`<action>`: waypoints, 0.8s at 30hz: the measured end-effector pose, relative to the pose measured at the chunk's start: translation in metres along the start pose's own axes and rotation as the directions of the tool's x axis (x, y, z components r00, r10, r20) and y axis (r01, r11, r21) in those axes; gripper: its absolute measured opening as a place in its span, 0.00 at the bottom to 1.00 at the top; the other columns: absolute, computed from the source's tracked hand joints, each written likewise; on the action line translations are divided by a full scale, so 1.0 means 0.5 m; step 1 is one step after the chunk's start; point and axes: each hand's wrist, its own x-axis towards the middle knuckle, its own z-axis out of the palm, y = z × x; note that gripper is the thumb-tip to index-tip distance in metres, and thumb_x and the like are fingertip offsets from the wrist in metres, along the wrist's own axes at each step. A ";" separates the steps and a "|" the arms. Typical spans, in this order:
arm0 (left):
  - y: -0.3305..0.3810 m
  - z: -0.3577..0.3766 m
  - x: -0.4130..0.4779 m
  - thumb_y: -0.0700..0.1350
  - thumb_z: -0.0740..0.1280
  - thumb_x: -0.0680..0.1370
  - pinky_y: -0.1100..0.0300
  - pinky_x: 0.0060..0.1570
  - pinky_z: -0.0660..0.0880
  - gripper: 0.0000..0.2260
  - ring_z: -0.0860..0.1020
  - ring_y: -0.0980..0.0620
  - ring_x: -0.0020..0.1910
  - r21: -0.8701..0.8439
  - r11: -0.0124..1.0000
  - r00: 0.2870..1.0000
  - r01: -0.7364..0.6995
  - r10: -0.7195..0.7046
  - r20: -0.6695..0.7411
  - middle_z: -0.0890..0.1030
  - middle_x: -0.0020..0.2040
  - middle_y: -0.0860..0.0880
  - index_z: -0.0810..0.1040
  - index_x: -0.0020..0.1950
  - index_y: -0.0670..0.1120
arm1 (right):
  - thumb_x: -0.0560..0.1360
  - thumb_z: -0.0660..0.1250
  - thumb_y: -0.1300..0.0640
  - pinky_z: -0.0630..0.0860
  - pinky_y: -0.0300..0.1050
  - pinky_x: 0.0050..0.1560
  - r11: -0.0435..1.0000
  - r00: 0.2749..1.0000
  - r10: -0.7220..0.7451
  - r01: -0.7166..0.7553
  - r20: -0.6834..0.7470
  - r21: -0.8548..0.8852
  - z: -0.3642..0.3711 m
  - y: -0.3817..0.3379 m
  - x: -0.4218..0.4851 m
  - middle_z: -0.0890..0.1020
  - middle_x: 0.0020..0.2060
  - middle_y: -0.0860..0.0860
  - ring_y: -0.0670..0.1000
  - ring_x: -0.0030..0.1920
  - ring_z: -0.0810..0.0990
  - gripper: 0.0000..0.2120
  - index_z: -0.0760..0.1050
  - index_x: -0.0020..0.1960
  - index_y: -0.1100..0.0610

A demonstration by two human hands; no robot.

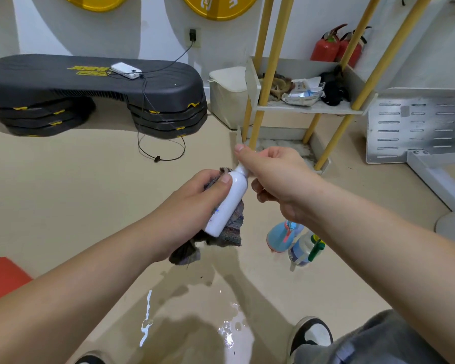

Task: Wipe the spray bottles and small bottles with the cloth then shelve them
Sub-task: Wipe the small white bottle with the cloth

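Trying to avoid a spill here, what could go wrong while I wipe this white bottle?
The right hand pinches the white bottle only at its top; a twist against the cloth in the left hand might loosen it. If the bottle slips, it could hit the two spray bottles on the floor below.

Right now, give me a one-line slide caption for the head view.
The left hand holds the cloth against a small white bottle while the right hand grips its top.
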 end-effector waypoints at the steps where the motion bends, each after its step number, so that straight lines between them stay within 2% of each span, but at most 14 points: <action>1: 0.000 0.001 -0.002 0.62 0.61 0.84 0.56 0.47 0.76 0.11 0.84 0.54 0.47 -0.008 1.000 1.000 0.009 -0.009 0.008 0.86 0.52 0.54 0.79 0.58 0.60 | 0.76 0.73 0.40 0.68 0.45 0.31 1.000 1.000 0.019 -0.018 -0.007 0.013 -0.003 -0.001 0.001 0.74 0.35 0.53 0.50 0.31 0.70 0.20 0.72 0.46 0.55; 4: 0.000 0.002 0.000 0.59 0.62 0.84 0.48 0.57 0.77 0.13 0.84 0.45 0.52 -0.162 0.984 0.996 0.076 -0.067 0.055 0.87 0.56 0.46 0.81 0.59 0.55 | 0.74 0.74 0.36 0.70 0.44 0.30 0.996 0.994 0.076 -0.080 0.076 0.042 -0.009 -0.003 0.002 0.73 0.36 0.52 0.50 0.31 0.71 0.23 0.73 0.47 0.55; 6: 0.002 0.001 0.003 0.57 0.62 0.85 0.47 0.59 0.76 0.16 0.83 0.43 0.52 -0.317 0.932 0.982 0.176 -0.145 0.118 0.85 0.59 0.40 0.81 0.64 0.49 | 0.76 0.72 0.37 0.70 0.44 0.30 0.992 0.979 0.090 -0.105 0.180 0.076 -0.013 0.000 0.003 0.72 0.35 0.51 0.50 0.30 0.71 0.22 0.74 0.50 0.56; 8: 0.009 -0.005 0.001 0.58 0.62 0.84 0.48 0.57 0.75 0.23 0.79 0.42 0.53 -0.447 0.842 0.950 0.302 -0.225 0.218 0.84 0.58 0.38 0.80 0.68 0.41 | 0.81 0.70 0.45 0.68 0.43 0.30 0.985 0.950 0.071 -0.114 0.304 0.126 -0.018 0.001 0.002 0.71 0.34 0.51 0.49 0.29 0.70 0.14 0.75 0.53 0.56; 10: 0.012 -0.014 0.000 0.58 0.62 0.83 0.47 0.57 0.71 0.26 0.74 0.42 0.55 -0.508 0.784 0.928 0.357 -0.238 0.285 0.79 0.57 0.38 0.78 0.70 0.38 | 0.82 0.66 0.55 0.66 0.42 0.30 0.979 0.917 0.047 -0.120 0.396 0.162 -0.024 -0.002 -0.003 0.71 0.35 0.51 0.48 0.29 0.68 0.05 0.76 0.55 0.56; 12: 0.013 -0.019 0.000 0.58 0.62 0.83 0.49 0.55 0.71 0.27 0.74 0.42 0.55 -0.530 0.770 0.926 0.355 -0.214 0.310 0.78 0.58 0.40 0.77 0.71 0.38 | 0.83 0.65 0.57 0.64 0.42 0.31 0.982 0.911 0.024 -0.098 0.411 0.161 -0.028 -0.003 -0.006 0.72 0.35 0.50 0.48 0.29 0.68 0.03 0.77 0.54 0.56; 14: 0.018 -0.015 -0.001 0.57 0.62 0.84 0.51 0.51 0.75 0.25 0.78 0.43 0.52 -0.512 0.806 0.948 0.297 -0.186 0.258 0.82 0.56 0.41 0.78 0.70 0.40 | 0.82 0.69 0.50 0.65 0.42 0.31 0.991 0.943 0.020 -0.062 0.332 0.117 -0.024 -0.004 -0.006 0.70 0.34 0.49 0.48 0.29 0.67 0.08 0.76 0.49 0.55; 16: 0.021 -0.005 -0.003 0.56 0.64 0.84 0.52 0.51 0.79 0.18 0.84 0.45 0.49 -0.381 0.913 0.986 0.148 -0.104 0.134 0.86 0.56 0.43 0.80 0.66 0.46 | 0.77 0.73 0.42 0.67 0.42 0.30 0.995 0.973 0.051 -0.070 0.225 0.077 -0.019 -0.003 -0.002 0.68 0.32 0.48 0.48 0.28 0.68 0.16 0.73 0.44 0.53; 18: 0.020 0.002 -0.005 0.56 0.68 0.82 0.50 0.54 0.80 0.13 0.87 0.46 0.51 -0.220 0.974 0.998 0.051 -0.039 0.057 0.87 0.54 0.46 0.80 0.62 0.50 | 0.73 0.75 0.36 0.67 0.42 0.30 0.995 0.981 0.080 -0.089 0.175 0.045 -0.015 0.000 0.000 0.69 0.31 0.48 0.48 0.27 0.68 0.22 0.71 0.45 0.52; 20: 0.019 0.000 -0.005 0.55 0.69 0.82 0.50 0.51 0.81 0.12 0.87 0.46 0.50 -0.209 0.975 0.996 0.078 -0.065 0.069 0.88 0.54 0.46 0.80 0.61 0.51 | 0.71 0.75 0.34 0.68 0.42 0.30 0.995 0.979 0.094 -0.100 0.182 0.024 -0.013 0.001 0.000 0.70 0.31 0.48 0.49 0.28 0.69 0.24 0.73 0.48 0.53; 22: 0.020 -0.007 -0.004 0.53 0.67 0.83 0.52 0.47 0.80 0.13 0.85 0.44 0.48 -0.312 0.938 0.985 0.151 -0.116 0.130 0.86 0.57 0.41 0.80 0.62 0.47 | 0.73 0.73 0.34 0.67 0.43 0.32 0.991 0.969 0.107 -0.121 0.225 0.053 -0.014 0.000 0.000 0.71 0.32 0.49 0.49 0.29 0.69 0.23 0.74 0.49 0.54; 24: 0.020 -0.014 -0.004 0.53 0.65 0.83 0.52 0.49 0.78 0.18 0.83 0.43 0.48 -0.403 0.887 0.968 0.224 -0.156 0.195 0.85 0.57 0.36 0.79 0.66 0.42 | 0.79 0.70 0.40 0.66 0.44 0.33 0.982 0.947 0.106 -0.147 0.304 0.115 -0.018 -0.003 -0.001 0.71 0.33 0.49 0.49 0.29 0.69 0.18 0.74 0.51 0.55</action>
